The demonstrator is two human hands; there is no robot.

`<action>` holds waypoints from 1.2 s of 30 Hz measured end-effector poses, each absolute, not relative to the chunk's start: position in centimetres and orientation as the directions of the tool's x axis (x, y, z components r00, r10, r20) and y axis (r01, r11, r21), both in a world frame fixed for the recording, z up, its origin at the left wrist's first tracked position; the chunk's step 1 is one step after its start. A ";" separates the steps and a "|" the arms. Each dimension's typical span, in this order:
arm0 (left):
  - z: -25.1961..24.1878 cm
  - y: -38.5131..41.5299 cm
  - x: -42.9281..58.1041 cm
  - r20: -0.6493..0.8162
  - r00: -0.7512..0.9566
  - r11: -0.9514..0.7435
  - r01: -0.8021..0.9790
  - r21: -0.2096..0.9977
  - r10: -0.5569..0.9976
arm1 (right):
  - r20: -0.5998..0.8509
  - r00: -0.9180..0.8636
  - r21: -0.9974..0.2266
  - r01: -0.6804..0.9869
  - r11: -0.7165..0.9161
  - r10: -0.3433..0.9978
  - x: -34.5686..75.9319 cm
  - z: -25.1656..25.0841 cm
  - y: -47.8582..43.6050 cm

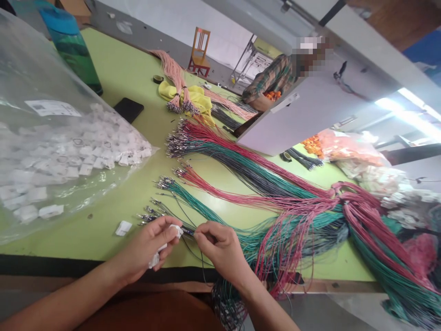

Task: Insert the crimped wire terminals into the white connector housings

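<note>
My left hand (151, 248) pinches a small white plastic connector housing (176, 231) between thumb and forefinger. More white housings (155, 259) are tucked in its curled fingers. Facing it, my right hand (218, 246) is closed in a pinch on a thin dark wire (190, 231), whose end points at the housing. Whether the wire's tip is inside the housing I cannot tell. Bundles of black wires (151, 214), green wires (182, 193) and red wires (206, 184) with metal terminals lie just beyond my hands. One loose white housing (123, 228) rests left of them.
A clear bag of white housings (79, 161) fills the left side, near a blue-capped bottle (74, 50) and a black phone (128, 110). Tied wires (365, 216) run off the table's right edge. Across a white partition (275, 122), another person (268, 78) handles orange parts.
</note>
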State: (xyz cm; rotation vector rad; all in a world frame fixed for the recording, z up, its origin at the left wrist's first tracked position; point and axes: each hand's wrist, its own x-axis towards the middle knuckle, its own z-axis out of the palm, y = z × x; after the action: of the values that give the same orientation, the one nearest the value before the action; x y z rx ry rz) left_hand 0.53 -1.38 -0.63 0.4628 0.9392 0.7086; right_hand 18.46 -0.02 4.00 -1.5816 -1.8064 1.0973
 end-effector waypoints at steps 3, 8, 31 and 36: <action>-0.5 -1.3 0.6 -0.570 0.387 0.687 -0.346 0.639 0.725 | -0.081 -0.206 -0.819 0.571 0.052 0.975 18.7 4.1 0.0; -0.6 -1.3 0.6 -0.572 0.385 0.688 -0.358 0.631 0.724 | -0.016 -0.230 -0.814 0.568 0.121 0.973 18.8 4.3 -0.1; -1.1 -1.3 0.9 -0.561 0.423 0.691 -0.274 0.669 0.711 | 0.114 -0.382 -0.672 0.650 0.355 0.917 17.6 2.7 -1.0; -0.8 -1.3 0.9 -0.563 0.403 0.684 -0.290 0.669 0.722 | 0.078 -0.442 -0.733 0.582 0.352 0.893 19.1 2.9 1.2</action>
State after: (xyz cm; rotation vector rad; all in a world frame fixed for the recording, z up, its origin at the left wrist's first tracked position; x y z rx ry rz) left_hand 0.93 -1.27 -0.78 0.5183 0.9562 0.6762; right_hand 19.13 1.18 2.86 -1.2834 -2.1487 0.8796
